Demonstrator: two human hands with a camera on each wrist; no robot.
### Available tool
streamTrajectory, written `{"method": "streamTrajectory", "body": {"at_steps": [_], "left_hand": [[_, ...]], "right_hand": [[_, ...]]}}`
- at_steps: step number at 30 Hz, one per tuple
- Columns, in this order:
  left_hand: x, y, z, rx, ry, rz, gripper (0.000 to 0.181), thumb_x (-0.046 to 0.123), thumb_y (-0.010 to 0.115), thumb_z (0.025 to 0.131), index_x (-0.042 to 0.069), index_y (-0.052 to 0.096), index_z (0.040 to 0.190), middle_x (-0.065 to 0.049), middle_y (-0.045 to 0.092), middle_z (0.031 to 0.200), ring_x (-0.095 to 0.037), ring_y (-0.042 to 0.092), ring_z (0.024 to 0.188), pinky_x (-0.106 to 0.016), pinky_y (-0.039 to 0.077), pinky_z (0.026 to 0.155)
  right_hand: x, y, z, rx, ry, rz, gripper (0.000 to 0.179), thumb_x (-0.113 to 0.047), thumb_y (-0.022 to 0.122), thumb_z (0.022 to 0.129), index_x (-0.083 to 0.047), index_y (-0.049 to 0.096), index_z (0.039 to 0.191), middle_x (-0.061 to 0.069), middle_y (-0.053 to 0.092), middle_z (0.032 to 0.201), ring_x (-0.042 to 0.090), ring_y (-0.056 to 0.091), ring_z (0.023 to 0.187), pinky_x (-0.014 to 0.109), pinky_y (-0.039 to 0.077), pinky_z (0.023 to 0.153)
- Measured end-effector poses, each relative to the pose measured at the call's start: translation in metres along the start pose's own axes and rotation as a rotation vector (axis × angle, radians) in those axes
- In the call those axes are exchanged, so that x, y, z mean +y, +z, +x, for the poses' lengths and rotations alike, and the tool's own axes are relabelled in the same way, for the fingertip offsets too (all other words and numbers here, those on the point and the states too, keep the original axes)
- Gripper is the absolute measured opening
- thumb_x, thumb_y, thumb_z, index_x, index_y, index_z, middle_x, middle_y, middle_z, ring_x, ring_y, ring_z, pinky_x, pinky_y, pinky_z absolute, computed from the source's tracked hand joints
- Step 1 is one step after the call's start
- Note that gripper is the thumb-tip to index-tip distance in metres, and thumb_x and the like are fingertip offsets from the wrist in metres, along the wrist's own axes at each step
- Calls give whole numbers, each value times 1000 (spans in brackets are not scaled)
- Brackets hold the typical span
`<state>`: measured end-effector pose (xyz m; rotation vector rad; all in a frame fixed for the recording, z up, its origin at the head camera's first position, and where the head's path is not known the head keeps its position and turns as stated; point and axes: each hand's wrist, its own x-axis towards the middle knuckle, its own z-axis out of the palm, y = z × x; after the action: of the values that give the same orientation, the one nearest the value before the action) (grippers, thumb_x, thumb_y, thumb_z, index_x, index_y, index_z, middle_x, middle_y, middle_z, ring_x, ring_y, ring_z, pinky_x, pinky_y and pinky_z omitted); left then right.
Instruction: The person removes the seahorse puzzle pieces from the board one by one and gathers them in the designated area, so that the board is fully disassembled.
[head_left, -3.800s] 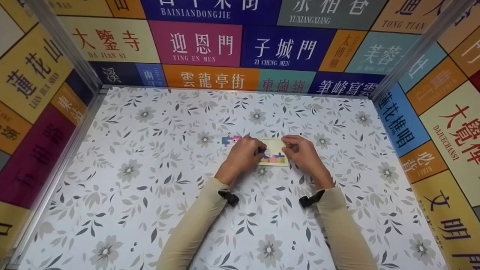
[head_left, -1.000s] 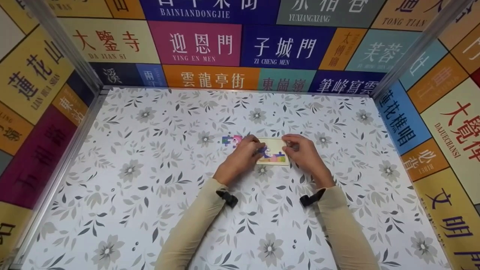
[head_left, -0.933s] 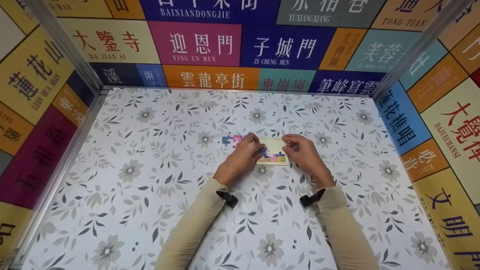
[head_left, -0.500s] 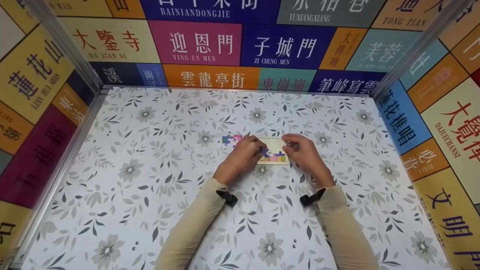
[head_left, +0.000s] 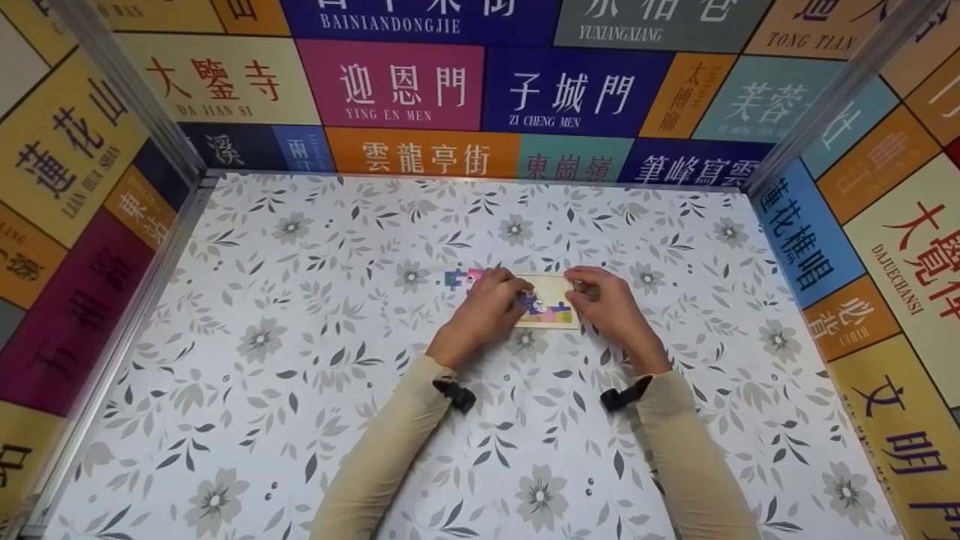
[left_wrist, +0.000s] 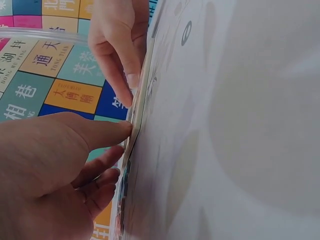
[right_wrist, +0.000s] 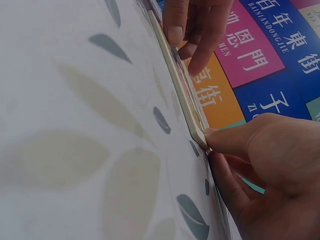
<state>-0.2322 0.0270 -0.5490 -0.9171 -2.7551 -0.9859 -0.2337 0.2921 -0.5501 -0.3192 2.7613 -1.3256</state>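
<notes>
Quietly, a person in beige sleeves (head_left: 379, 450) leans both hands in to a shallow, cream-coloured rectangular puzzle tray (head_left: 551, 288), lying flat on a white worktop (head_left: 300, 442) printed with grey flowers, right of its middle and nearer the far edge than the near one. The right hand (head_left: 611, 307) pinches the tray's right edge between thumb and bent forefinger, apparently to steady it. Opposite, the left hand (head_left: 487, 306) reaches over the left edge, its fingers curled and its thumb close to the forefinger; whether they grip the rim or a piece cannot be told. Purple, pink and green interlocking jigsaw pieces (head_left: 556, 313) fill a strip along the tray's near side, while bare cream base shows toward its far right corner, leaving room inside. Just beyond the left hand, toward the worktop's left edge, rest a purple-and-green jigsaw piece (head_left: 453, 279) and a pink jigsaw piece (head_left: 474, 276), the latter partly hidden by the knuckles, seemingly kept within easy reach. The worktop's far edge meets a colourful lettered wall (head_left: 405, 86); to either side, and toward the near edge, broad stretches of floral print give the forearms ample space.
</notes>
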Motion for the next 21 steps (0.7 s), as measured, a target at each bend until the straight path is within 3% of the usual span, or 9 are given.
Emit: {"method": "streamTrajectory", "body": {"at_steps": [3, 5, 8, 10, 13, 21], "left_hand": [[-12, 10, 3, 19, 23, 1, 32, 12, 71, 97, 3, 76, 128, -13, 68, 119, -31, 61, 110, -46, 50, 99], [-13, 10, 3, 24, 31, 0, 30, 12, 72, 97, 4, 77, 126, -13, 66, 119, -31, 60, 109, -46, 50, 97], [-12, 9, 5, 26, 49, 6, 27, 11, 73, 97, 5, 79, 123, -13, 66, 119, -31, 60, 109, -46, 50, 97], [1, -2, 3, 13, 40, 0, 26, 6, 75, 96, 4, 79, 122, -16, 66, 121, -35, 61, 113, -51, 50, 100], [2, -3, 4, 10, 44, 21, 24, 9, 76, 98, 4, 79, 122, -15, 69, 122, -34, 63, 116, -49, 51, 103], [1, -7, 0, 1, 86, 95, 26, 14, 76, 100, 7, 79, 125, -12, 74, 120, -33, 65, 116, -49, 52, 105]], "right_hand": [[0, 0, 0, 0, 3, 0, 41, -10, 72, 103, -5, 69, 144, 15, 60, 156, 32, 69, 122, 30, 56, 97], [0, 0, 0, 2, 1, -2, 41, -10, 72, 103, -4, 69, 144, 15, 60, 156, 32, 69, 122, 28, 55, 97], [0, -1, 2, 5, -2, -7, 41, -11, 72, 103, -4, 69, 144, 15, 60, 156, 32, 69, 124, 33, 56, 100], [0, -2, 2, 10, -2, -11, 41, -11, 72, 103, -4, 69, 143, 15, 60, 156, 32, 69, 124, 38, 56, 101], [0, -2, 3, 17, -9, -14, 41, -10, 73, 103, -4, 69, 143, 16, 60, 156, 33, 69, 123, 44, 57, 103], [2, -1, 2, 5, -12, -3, 40, -9, 72, 103, -3, 69, 143, 17, 60, 156, 35, 68, 125, 37, 58, 100]]}}
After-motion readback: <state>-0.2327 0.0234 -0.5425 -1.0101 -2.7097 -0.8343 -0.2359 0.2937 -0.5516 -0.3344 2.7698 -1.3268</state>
